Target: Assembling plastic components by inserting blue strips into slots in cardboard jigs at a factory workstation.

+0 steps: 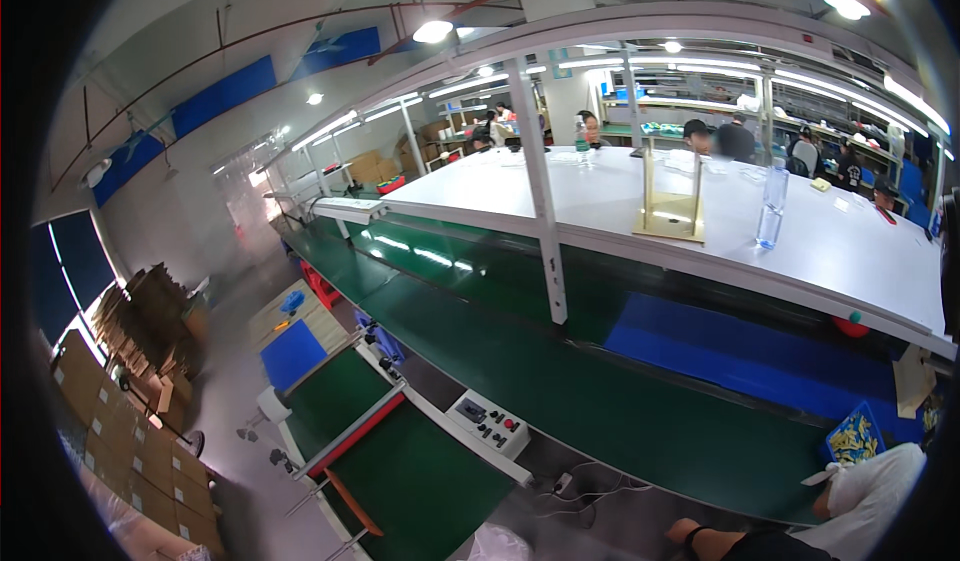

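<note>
Neither of my hands shows in the head view. At the lower right edge, a bent bare forearm [715,539] with a black wristband comes in from the right below a dark sleeve. It appears to belong to a person beside me, and its fingers are cut off or hidden. Close by, a white sleeve or cloth [875,496] lies over the belt's near edge, beside a blue bin [855,436] of small yellow and blue pieces. A crumpled whitish shape [500,543] pokes up at the bottom edge; I cannot make out what it is.
A long green conveyor belt [480,336] runs below a white worktop [600,186] bearing a clear bottle [772,206] and a gold-coloured frame [672,201]. A short conveyor [410,471] with a control box [488,423] stands nearer. Stacked cartons [130,441] line the left.
</note>
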`<state>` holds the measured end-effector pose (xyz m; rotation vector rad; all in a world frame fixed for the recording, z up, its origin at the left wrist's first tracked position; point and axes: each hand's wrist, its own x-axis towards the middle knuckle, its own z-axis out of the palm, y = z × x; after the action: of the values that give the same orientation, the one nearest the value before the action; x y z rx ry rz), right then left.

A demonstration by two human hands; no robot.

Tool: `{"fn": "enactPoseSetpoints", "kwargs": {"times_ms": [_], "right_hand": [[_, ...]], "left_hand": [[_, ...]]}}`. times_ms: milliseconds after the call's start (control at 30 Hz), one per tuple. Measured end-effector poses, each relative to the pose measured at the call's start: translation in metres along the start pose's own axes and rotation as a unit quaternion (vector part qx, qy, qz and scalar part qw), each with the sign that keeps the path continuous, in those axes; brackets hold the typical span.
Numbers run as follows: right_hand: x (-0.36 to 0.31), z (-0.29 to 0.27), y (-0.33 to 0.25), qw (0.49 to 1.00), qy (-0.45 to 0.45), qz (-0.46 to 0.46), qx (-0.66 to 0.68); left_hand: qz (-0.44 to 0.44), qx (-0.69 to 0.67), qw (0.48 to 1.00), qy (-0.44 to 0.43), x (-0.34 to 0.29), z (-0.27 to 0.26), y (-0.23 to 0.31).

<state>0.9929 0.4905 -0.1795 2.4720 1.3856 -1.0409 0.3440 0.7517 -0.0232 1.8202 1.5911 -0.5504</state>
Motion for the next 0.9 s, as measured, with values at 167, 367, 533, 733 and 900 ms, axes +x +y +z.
{"fn": "enactPoseSetpoints", "kwargs": {"times_ms": [167,367,533,733,900], "right_hand": [[0.049,0.015,-0.104,0.986,-0.116,-0.106,-0.053],[0.122,0.011,-0.27,0.894,-0.132,-0.334,-0.266],[0.108,0.029,-0.408,0.894,-0.117,-0.408,-0.144],[0.026,0.055,-0.685,0.922,-0.104,-0.372,-0.01],[-0.035,0.086,-0.769,0.916,-0.093,-0.382,0.075]], "left_hand": [[-0.067,-0.086,0.994,0.002,-0.025,0.02,-0.046],[-0.131,-0.203,0.97,0.035,-0.053,0.02,-0.14],[-0.14,-0.251,0.957,0.041,-0.066,0.003,-0.279],[-0.133,-0.291,0.946,0.055,-0.066,-0.054,-0.433],[-0.112,-0.294,0.948,0.038,-0.048,-0.089,-0.513]]}}
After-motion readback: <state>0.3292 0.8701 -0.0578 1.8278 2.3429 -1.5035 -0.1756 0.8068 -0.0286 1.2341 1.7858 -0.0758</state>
